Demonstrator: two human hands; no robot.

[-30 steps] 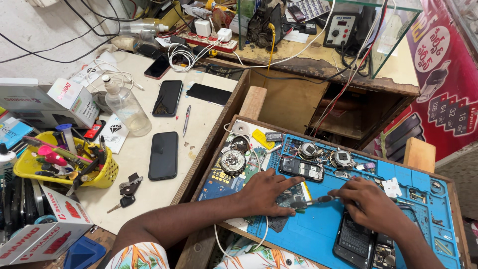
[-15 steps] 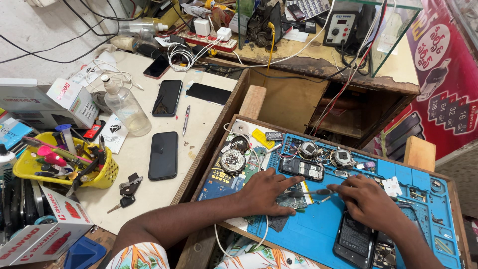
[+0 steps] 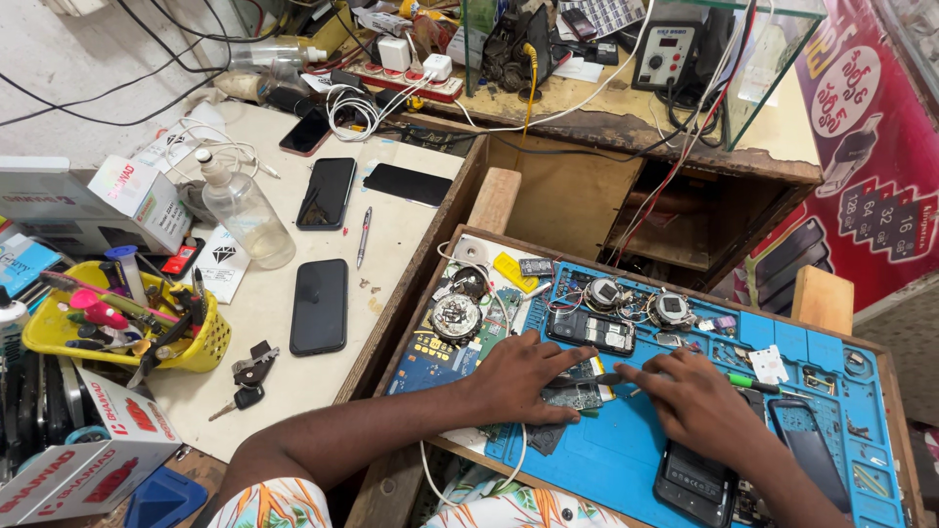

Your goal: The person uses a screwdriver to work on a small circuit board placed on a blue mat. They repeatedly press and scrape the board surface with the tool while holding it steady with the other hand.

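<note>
Our left hand (image 3: 518,376) presses flat, fingers spread, on a green circuit board (image 3: 579,395) near the front edge of the blue mat (image 3: 626,460); our right hand (image 3: 699,406) curls its fingers around a thin tool (image 3: 748,382) whose tip is hard to make out. Little bare mat remains, only by the front edge. Four dark phones, one at (image 3: 320,305), lie on the bench's left half (image 3: 391,244). The mat's right corner is cut off.
</note>
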